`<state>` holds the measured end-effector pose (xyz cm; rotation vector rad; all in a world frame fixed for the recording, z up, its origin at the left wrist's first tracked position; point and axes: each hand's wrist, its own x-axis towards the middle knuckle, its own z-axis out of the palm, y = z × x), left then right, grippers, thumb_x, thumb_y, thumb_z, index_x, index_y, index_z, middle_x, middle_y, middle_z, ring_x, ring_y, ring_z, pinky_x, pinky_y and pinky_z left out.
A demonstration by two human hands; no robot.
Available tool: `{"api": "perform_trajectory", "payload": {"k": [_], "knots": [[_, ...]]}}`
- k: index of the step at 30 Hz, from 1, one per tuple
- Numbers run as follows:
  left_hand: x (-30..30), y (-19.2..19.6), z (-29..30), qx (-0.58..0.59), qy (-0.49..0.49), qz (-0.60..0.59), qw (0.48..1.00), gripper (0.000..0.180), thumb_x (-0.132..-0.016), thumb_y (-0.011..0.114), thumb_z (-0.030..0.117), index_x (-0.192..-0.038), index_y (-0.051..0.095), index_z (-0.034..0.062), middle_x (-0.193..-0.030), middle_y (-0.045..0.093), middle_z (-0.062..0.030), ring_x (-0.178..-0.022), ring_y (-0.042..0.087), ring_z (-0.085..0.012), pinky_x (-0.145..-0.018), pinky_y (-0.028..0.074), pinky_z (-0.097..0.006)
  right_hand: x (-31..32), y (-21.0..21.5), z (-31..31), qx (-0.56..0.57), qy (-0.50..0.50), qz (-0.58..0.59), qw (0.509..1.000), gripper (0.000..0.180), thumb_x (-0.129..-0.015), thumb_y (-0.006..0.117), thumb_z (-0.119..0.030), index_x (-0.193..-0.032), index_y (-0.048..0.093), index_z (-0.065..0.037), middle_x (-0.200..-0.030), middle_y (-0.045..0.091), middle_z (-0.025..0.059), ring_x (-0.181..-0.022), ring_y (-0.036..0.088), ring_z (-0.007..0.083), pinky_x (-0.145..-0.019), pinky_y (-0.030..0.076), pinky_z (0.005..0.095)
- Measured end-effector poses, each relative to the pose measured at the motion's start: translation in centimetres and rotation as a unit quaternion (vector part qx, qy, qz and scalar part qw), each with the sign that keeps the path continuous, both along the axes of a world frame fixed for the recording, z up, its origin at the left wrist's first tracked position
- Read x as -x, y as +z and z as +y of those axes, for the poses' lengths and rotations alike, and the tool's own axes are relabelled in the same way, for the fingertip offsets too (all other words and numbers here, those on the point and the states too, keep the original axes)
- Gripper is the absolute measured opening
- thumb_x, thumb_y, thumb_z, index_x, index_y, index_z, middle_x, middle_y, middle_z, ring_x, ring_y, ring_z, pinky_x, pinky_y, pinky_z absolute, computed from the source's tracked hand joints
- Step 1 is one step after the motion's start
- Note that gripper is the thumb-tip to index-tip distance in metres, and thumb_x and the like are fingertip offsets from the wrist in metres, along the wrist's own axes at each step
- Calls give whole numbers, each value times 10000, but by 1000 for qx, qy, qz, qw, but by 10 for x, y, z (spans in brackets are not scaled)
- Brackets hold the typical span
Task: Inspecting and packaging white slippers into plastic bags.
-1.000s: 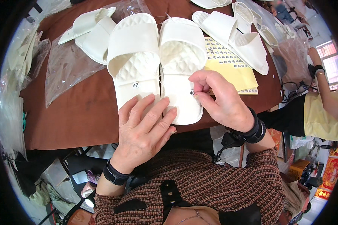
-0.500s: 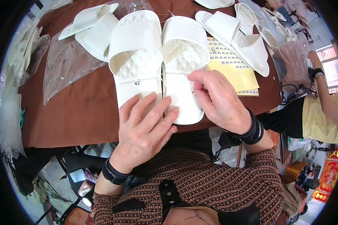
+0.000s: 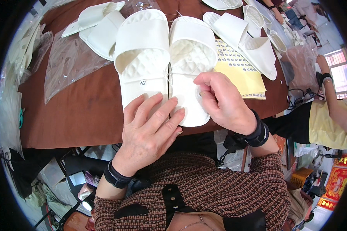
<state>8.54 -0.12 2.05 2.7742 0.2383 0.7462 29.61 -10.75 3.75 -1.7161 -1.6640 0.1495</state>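
A pair of white slippers lies side by side in front of me, toes toward me. My left hand (image 3: pixel 148 129) rests open, fingers spread over the front ends of the left slipper (image 3: pixel 142 42) and the right slipper (image 3: pixel 192 44). On the left slipper's insole is a small printed size sticker (image 3: pixel 143 82). Over the right slipper's insole, my right hand (image 3: pixel 227 102) pinches thumb and forefinger around a small sticker (image 3: pixel 199 94) with a dark mark, mostly hidden by the thumb. A thin thread (image 3: pixel 168 75) runs between the two slippers.
Yellow sticker sheets (image 3: pixel 243 79) lie to the right, partly under another white slipper pair (image 3: pixel 254 48). More slippers (image 3: pixel 98 29) rest on clear plastic bags (image 3: pixel 71 67) at the left. A brown cloth (image 3: pixel 65 123) covers the table. A person in yellow (image 3: pixel 329 123) is at the right.
The view has shifted slightly, so the slippers sit a little further right in it. Both hands keep nearly the same pose. Another person's hand shows at the far upper right.
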Motion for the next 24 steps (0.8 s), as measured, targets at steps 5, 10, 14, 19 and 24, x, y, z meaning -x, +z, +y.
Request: {"api": "perform_trajectory", "payload": {"k": [5,10,14,19,24], "knots": [[-1,-2,1,-1,0,-2,1000,431,-744,786,196,-1167,711,155,-1310,618,-32,-1216,538,-294,-1044,381,-485,-2,7,-9,47,-2,126,991,289,-872,579,61,-1152,546,-4,-929,612,129,-824,620,237,-753,503,331],[0,0,0,-4,3,-3,1000,424,-749,783,196,-1164,712,153,-1306,621,-31,-1217,537,-291,-1045,380,-481,-8,19,-2,42,23,177,983,291,-893,556,47,-1180,542,-5,-903,609,73,-782,591,142,-728,500,275],[-1,1,0,0,4,-6,1000,413,-752,781,195,-1158,714,154,-1298,626,-27,-1217,536,-289,-1048,376,-474,-6,23,15,60,45,144,987,268,-899,553,22,-1165,537,-4,-860,594,103,-755,597,195,-706,496,301],[-1,-1,-1,4,6,-9,1000,412,-750,783,190,-1155,712,157,-1293,628,-22,-1214,537,-285,-1050,374,-471,-8,15,34,106,60,112,986,267,-899,544,53,-1158,533,-12,-851,553,32,-777,538,108,-720,476,262],[0,0,-1,8,8,-14,1000,420,-735,791,182,-1147,713,156,-1291,629,-21,-1212,538,-282,-1050,376,-468,-7,11,43,58,68,6,996,248,-870,559,48,-1110,536,-10,-836,561,107,-747,576,215,-697,484,318]]}}
